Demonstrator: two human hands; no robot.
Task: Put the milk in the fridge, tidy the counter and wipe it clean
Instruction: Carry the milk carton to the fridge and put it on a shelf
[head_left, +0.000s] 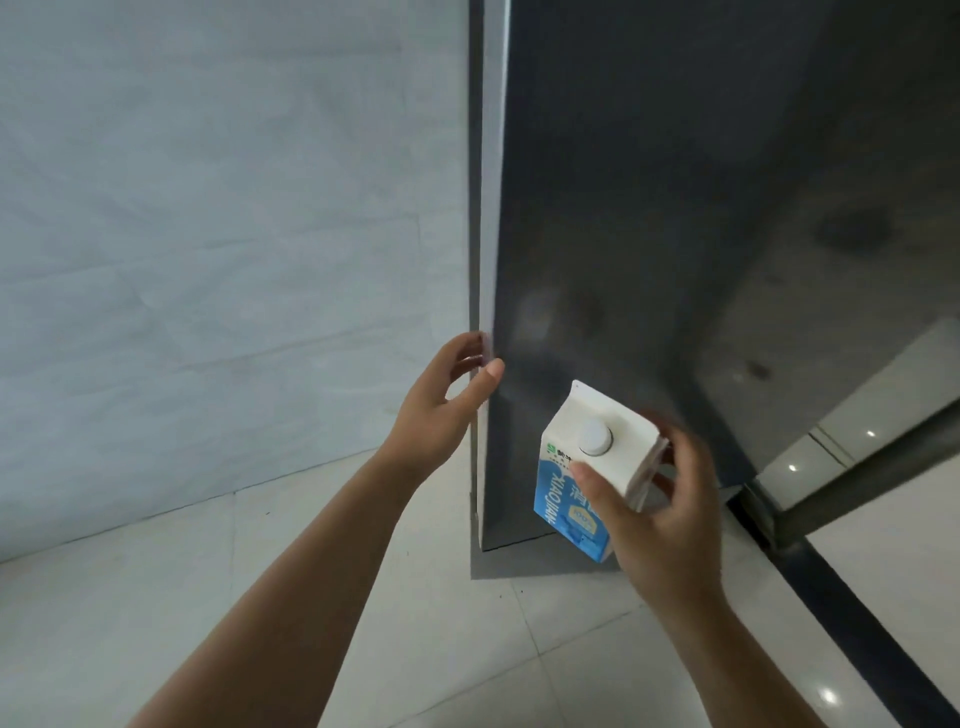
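Both forearms (322, 571) bare as far as seen, slim; left hand (441, 410) & right hand (670, 519) bare too, fingers long, nails short & plain, approx. even w/ fingertips

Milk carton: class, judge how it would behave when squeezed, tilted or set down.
The milk carton looks like paperboard, so its walls probably give under a squeeze. Flat-sided, it should not roll, but tall and narrow it might tip. The round cap appears on, so held tilted in the right hand it likely spills nothing.
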